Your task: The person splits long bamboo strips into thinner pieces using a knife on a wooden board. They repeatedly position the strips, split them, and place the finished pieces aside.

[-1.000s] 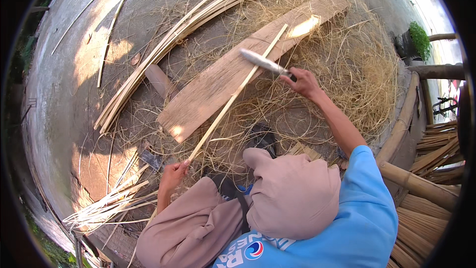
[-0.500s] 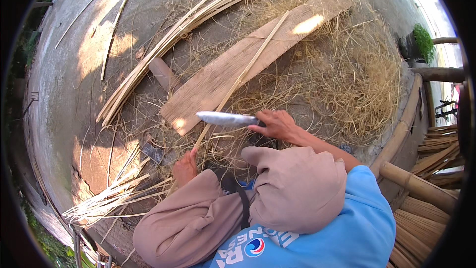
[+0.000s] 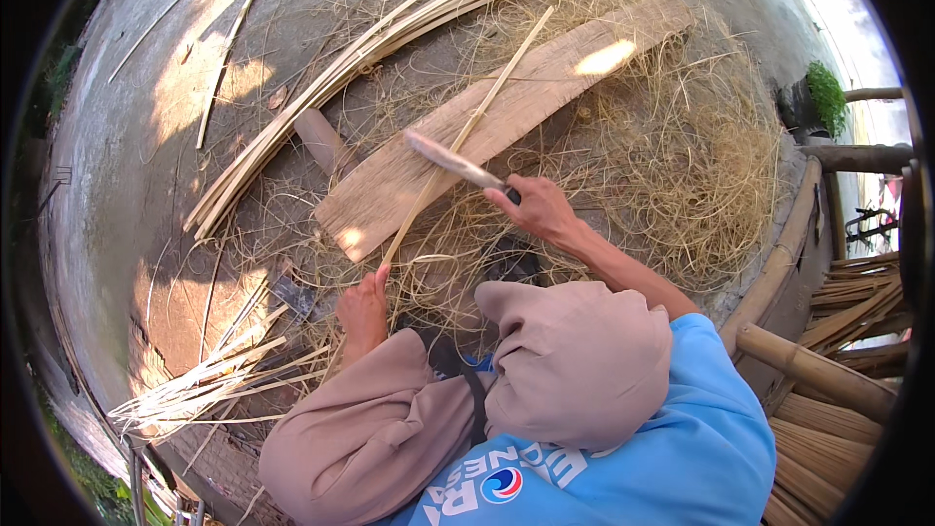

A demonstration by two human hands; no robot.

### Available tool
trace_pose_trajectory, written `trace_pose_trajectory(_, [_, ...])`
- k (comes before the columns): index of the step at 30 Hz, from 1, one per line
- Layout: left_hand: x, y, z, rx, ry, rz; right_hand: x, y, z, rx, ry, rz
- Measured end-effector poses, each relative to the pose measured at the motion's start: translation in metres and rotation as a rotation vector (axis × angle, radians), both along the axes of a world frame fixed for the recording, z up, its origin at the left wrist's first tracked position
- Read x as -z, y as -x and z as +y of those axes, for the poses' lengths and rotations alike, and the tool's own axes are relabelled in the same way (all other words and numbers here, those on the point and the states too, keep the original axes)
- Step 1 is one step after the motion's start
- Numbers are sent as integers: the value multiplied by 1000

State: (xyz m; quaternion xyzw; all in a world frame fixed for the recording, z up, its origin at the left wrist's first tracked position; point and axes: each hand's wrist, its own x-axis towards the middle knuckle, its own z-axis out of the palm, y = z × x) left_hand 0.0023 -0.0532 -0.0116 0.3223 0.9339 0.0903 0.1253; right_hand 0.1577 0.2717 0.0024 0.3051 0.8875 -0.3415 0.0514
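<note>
My left hand [image 3: 362,312] is closed round the near end of a narrow bamboo strip [image 3: 493,93]. This strip slants away from me across a long wooden board [image 3: 380,197]. In my right hand [image 3: 541,207] I grip the dark handle of a knife [image 3: 471,171]. Its broad pale blade points to the far left and crosses over the strip above the board. Whether the edge touches the strip I cannot tell. Thin curly shavings [image 3: 716,175] lie in a tangled heap right of the board and also around its near end.
Beyond the board lies a bundle of long bamboo strips [image 3: 321,88]. More pale strips [image 3: 209,385] are piled at the near left. A wooden block [image 3: 319,141] props by the board. Bamboo poles [image 3: 813,365] and stacked strips [image 3: 828,438] line the right side.
My right hand has moved slightly away from me, swinging the knife from nearly level to slanting across the strip. My left hand, holding the strip, has shifted slightly away from me.
</note>
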Motion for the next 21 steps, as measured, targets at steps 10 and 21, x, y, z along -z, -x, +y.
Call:
trace_pose_trajectory(10, [3,-10,-35,-97,1,-222,2,-19,173,490,-297,49])
trace_pose_trajectory(21, [5,-20,66,106,-411,-350,51,-2,87,548,150,155])
